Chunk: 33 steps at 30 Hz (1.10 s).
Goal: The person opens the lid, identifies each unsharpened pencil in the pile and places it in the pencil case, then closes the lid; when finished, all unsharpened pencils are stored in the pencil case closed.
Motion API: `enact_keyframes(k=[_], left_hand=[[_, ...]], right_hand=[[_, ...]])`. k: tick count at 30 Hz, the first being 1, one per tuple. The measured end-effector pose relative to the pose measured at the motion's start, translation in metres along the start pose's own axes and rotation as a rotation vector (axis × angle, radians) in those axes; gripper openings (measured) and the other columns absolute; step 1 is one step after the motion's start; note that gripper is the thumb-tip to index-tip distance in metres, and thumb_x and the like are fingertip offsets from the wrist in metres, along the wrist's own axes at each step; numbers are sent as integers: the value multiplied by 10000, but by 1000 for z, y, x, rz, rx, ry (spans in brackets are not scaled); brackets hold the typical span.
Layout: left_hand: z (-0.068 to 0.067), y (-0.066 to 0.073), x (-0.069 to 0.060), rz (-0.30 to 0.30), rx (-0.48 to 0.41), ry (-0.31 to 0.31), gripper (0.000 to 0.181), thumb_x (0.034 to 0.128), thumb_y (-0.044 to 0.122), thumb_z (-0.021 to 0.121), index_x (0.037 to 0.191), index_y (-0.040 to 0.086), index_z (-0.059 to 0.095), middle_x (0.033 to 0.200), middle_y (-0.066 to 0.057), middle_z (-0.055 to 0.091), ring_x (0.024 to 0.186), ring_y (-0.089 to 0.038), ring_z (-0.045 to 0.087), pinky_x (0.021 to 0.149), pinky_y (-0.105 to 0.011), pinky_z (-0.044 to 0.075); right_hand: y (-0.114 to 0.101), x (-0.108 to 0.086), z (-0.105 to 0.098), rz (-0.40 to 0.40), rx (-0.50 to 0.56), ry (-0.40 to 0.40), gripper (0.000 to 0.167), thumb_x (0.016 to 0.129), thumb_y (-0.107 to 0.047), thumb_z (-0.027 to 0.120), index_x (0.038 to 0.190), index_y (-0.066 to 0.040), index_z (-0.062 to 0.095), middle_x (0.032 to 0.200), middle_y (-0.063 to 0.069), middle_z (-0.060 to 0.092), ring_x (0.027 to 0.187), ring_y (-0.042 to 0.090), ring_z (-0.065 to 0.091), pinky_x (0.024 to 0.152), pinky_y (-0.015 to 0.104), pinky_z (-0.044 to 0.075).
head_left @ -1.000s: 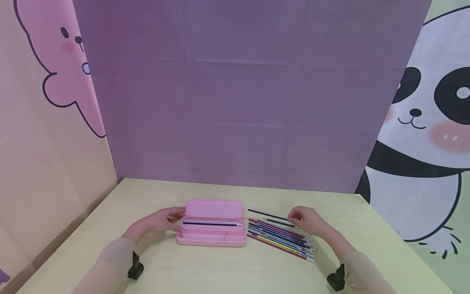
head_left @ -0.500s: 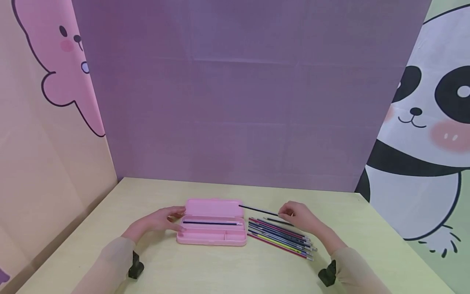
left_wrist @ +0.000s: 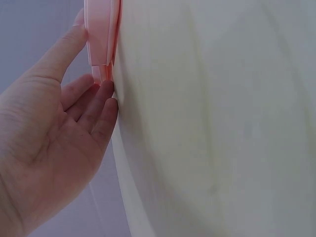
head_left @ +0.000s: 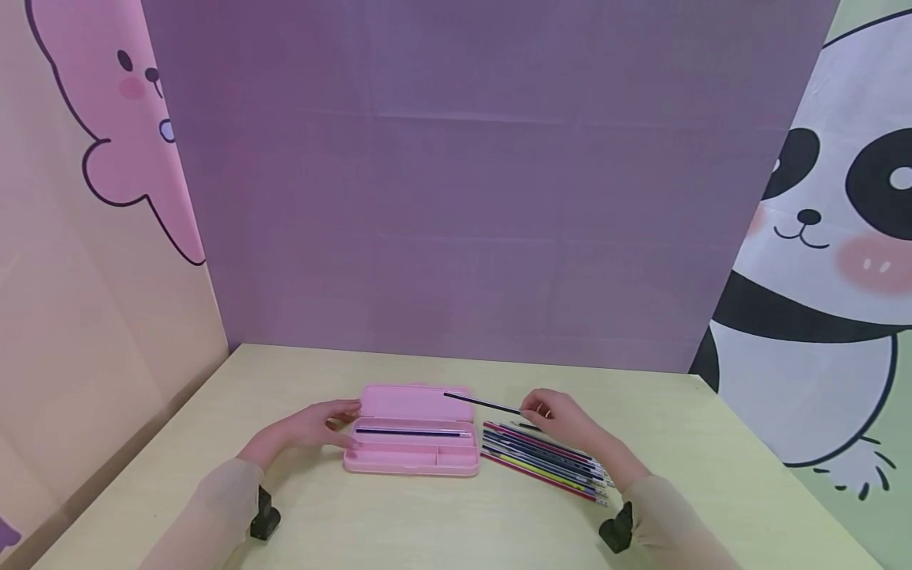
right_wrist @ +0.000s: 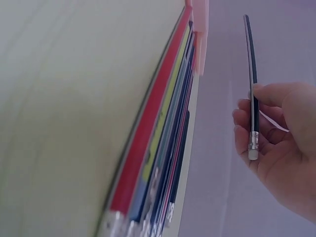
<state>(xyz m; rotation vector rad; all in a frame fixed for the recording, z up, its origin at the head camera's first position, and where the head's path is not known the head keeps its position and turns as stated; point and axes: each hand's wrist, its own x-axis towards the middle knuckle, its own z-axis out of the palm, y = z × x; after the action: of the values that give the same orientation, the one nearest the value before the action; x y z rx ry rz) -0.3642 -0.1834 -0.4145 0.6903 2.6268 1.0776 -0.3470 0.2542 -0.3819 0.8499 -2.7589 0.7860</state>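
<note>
A pink pencil case (head_left: pixel 389 460) lies open on the table, lid folded back, one dark pencil (head_left: pixel 412 432) in its long upper compartment. My left hand (head_left: pixel 309 426) touches the case's left end, thumb at the front part and fingers by the lid; in the left wrist view the hand (left_wrist: pixel 64 118) has its fingers loosely bent against the case (left_wrist: pixel 102 34). My right hand (head_left: pixel 563 416) pinches a dark pencil (head_left: pixel 484 404), whose far end is over the lid. The right wrist view shows this pencil (right_wrist: pixel 253 74) raised off the table, its white eraser end near the palm.
Right of the case lies a slanted row of several pencils (head_left: pixel 541 463), dark, red and yellow, erasers toward the right. One more dark pencil is partly hidden behind my right hand. A purple backdrop (head_left: pixel 456 198) stands behind the table (head_left: pixel 399 522).
My right hand has moved left with the pencil, bringing its far end from right of the case to over the lid. The left hand has stayed at the case.
</note>
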Motion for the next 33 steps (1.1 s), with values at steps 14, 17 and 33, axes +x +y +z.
enact_keyframes(k=[14,17,33], left_hand=[[0,3,-1,-9,5,1,809,785,313,754,1435,39,358,1410,-164,455,1251,-352,454,1051,-506,382],[1,3,-1,-7,7,1,807,787,310,753,1435,36,358,1409,-164,457,1250,-352,456,1055,-507,375],[0,1,-1,14,2,-8,822,789,316,751,1436,14,343,1410,-185,446,1248,-367,450,1041,-505,394]], right_hand=[[-23,11,15,-25,56,-29,92,918,-153,598,964,-76,620,857,0,585,754,107,512,641,199,477],[-25,13,18,-52,66,-40,89,901,-146,618,958,-79,628,860,1,583,750,98,514,640,191,478],[-50,30,38,-56,48,-30,84,890,-92,623,954,-44,651,846,-1,596,747,77,507,657,190,473]])
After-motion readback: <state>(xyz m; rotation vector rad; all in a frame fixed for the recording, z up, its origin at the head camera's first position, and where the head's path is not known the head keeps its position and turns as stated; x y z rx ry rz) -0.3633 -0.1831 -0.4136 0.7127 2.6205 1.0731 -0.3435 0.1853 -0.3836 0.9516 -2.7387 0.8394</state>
